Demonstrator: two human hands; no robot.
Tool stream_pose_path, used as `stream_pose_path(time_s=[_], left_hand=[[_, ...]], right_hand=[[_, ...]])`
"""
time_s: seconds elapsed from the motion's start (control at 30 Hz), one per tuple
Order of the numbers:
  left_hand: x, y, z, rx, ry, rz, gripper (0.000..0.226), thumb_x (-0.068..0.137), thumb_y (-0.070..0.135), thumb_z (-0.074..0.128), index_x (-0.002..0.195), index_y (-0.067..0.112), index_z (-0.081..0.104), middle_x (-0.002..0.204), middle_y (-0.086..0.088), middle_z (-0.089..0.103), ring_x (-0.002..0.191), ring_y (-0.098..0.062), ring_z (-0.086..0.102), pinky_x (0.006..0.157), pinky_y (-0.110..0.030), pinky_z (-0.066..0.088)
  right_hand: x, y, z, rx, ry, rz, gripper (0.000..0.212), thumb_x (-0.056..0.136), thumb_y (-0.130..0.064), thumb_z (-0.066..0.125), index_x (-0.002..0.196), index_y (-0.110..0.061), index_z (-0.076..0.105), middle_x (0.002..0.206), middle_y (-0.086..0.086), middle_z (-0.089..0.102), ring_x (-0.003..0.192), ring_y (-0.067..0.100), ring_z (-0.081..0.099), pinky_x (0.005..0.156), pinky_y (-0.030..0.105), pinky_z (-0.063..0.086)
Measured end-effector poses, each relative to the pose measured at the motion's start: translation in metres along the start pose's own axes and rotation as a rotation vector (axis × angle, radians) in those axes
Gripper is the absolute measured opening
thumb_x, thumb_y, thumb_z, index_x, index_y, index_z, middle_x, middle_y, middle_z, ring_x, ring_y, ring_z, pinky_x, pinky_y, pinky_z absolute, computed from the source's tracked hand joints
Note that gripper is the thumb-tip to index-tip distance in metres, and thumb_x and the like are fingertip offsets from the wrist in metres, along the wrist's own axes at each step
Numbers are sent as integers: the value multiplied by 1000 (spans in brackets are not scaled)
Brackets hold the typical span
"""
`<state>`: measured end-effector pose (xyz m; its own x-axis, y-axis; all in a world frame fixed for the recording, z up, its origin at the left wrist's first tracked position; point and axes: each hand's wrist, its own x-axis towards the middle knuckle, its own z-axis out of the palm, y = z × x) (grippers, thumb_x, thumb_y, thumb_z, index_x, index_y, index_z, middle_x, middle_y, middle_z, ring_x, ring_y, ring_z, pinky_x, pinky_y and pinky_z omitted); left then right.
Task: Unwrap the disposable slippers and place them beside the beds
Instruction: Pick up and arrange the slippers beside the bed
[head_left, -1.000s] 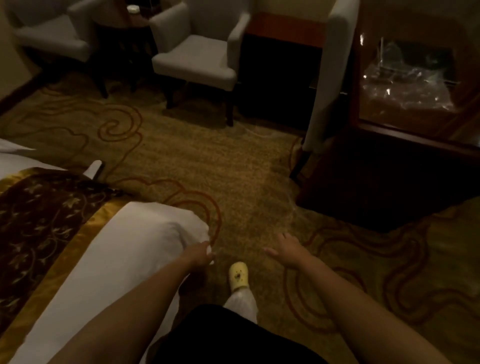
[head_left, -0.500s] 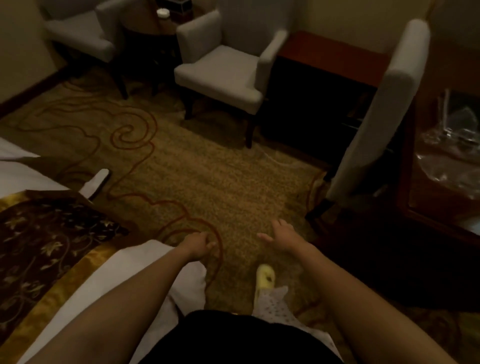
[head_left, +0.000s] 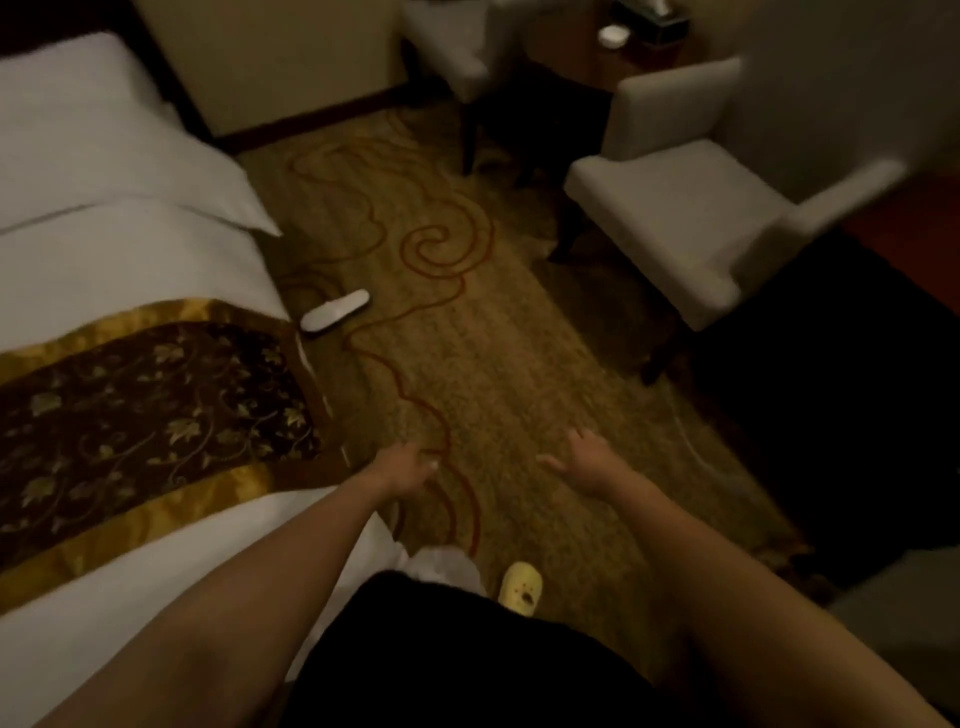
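One flat white disposable slipper (head_left: 335, 310) lies on the patterned gold carpet with red scrollwork (head_left: 483, 374), left of centre in the frame, just beside the edge of the white-sheeted bed with a brown-and-gold floral runner (head_left: 130, 270). It appears unwrapped, so that part of the task reads as done; its partner is not visible, and no wrapped pack shows anywhere in view. A second bed, if present, lies outside the frame, so the remaining placements cannot be judged. Left hand (head_left: 404, 467), lower centre, has a loosely curled grip; whether it pinches something small is unclear. Right hand (head_left: 587, 460) is spread, its grip released and empty. Two pale upholstered armchairs (head_left: 691, 218) and a dark round side counter (head_left: 602, 57) occupy the upper right. Lighting is dim and warm; edges are motion-blurred.
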<state>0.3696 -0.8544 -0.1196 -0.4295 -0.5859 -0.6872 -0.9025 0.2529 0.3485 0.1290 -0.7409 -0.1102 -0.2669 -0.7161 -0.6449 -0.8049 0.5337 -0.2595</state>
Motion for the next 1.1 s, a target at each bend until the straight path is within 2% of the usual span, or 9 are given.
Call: stream_pose_path(time_s=[0.2,0.33,0.53,0.77,1.1], left_hand=[[26,-1,-35,-110,-22,-153,55,97,40,39,144,12,32,147,-16,39,134,-33,38,110,-39,35],[61,-6,-53,-121,-19,-217,57,97,41,39,143,8,33,147,-17,39,134,-34,38,110,-39,35],[137,-13,-111,-263,0,-290,58,98,40,37,144,7,28,149,-18,34,136,-34,34,112,-37,31],[219,-34,-218,-322,46,-324,58,98,40,35,143,5,30,150,-17,34,137,-32,34,112,-37,31],[283,-93,-324,-498,161,-455,61,96,45,37,145,10,27,151,-15,33,138,-32,33,113,-41,30]], right_hand=[[66,-27,-44,-82,-58,-142,75,89,-59,40,141,-5,28,147,21,30,134,37,31,108,43,31],[112,-42,-72,-102,-83,-181,74,88,-59,41,139,-7,31,145,20,33,132,35,34,106,44,33],[209,-71,-143,-198,-173,-200,76,89,-59,40,144,-10,23,152,17,24,138,33,27,110,44,30],[327,-159,-235,-301,-156,-294,75,90,-57,40,145,-8,22,151,18,25,137,34,28,111,43,29],[461,-301,-295,-468,-185,-534,75,88,-57,44,143,-9,28,149,19,31,137,35,31,112,42,25]])
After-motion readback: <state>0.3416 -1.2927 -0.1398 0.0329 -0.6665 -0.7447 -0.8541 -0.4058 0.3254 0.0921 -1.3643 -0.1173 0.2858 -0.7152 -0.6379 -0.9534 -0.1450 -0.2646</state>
